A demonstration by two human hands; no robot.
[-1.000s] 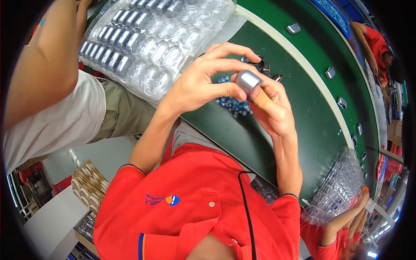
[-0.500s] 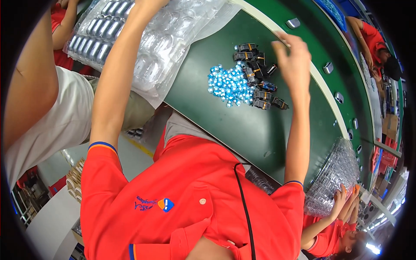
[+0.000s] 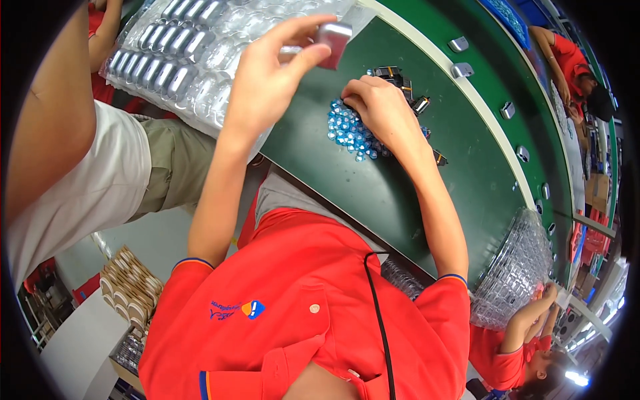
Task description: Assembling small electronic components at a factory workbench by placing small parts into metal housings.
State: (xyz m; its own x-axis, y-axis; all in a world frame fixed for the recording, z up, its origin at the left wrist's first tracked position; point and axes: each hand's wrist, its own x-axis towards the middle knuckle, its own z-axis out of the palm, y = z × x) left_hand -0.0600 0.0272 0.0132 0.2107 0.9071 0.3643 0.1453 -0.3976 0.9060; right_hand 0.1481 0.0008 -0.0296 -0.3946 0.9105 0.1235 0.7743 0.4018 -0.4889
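My left hand is raised above the far left of the green table. Its fingers and thumb grip a small silver casing with rounded edges, whose lower side looks dark reddish. Another bit of silver shows behind the fingers, too covered to name. My right hand reaches down to a pile of small shiny blue pieces, fingertips pressed together at its upper edge. What they hold, if anything, is hidden. Black parts with orange strips lie beyond that hand and are partly covered by it.
Clear plastic trays with rows of silver casings stand at the left. Several casings ride a green conveyor behind a pale rail. Stacked clear trays sit at the right, near a co-worker. Another person's leg is close at left.
My left hand has come back from the trays with a silver casing. My right hand has moved from beside the rail to the blue pile. Another casing now lies on the conveyor.
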